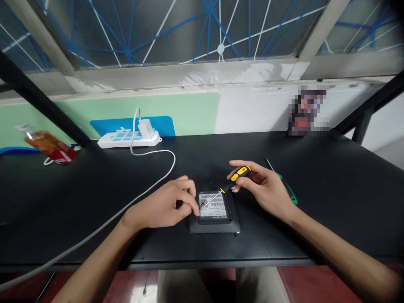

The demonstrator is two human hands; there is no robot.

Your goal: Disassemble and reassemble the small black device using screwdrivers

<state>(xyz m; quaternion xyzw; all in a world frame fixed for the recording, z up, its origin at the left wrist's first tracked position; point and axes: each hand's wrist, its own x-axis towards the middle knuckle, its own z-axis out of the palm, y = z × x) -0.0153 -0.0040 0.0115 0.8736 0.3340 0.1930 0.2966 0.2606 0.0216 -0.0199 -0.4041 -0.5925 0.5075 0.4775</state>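
A small black box-shaped electronic device (234,219) lies on the table with a white printed label (217,206) facing up. My right hand (263,183) grips a yellow-and-black screwdriver (241,173) by its handle. The thin metal shaft slants down to the left across the label, its tip near the device's left edge. Beside that tip, my left hand (170,202) rests at the left edge with thumb and forefinger pinched together. Whatever lies between those fingertips is too small or hidden to make out.
Behind my right hand lies a green-handled screwdriver (288,191). A white power strip (116,140) holds a plugged-in charger (145,128), whose white cable (151,185) runs across the table's left side. A bottle (52,145) leans at far left; a partly blurred dark object (304,111) stands back right.
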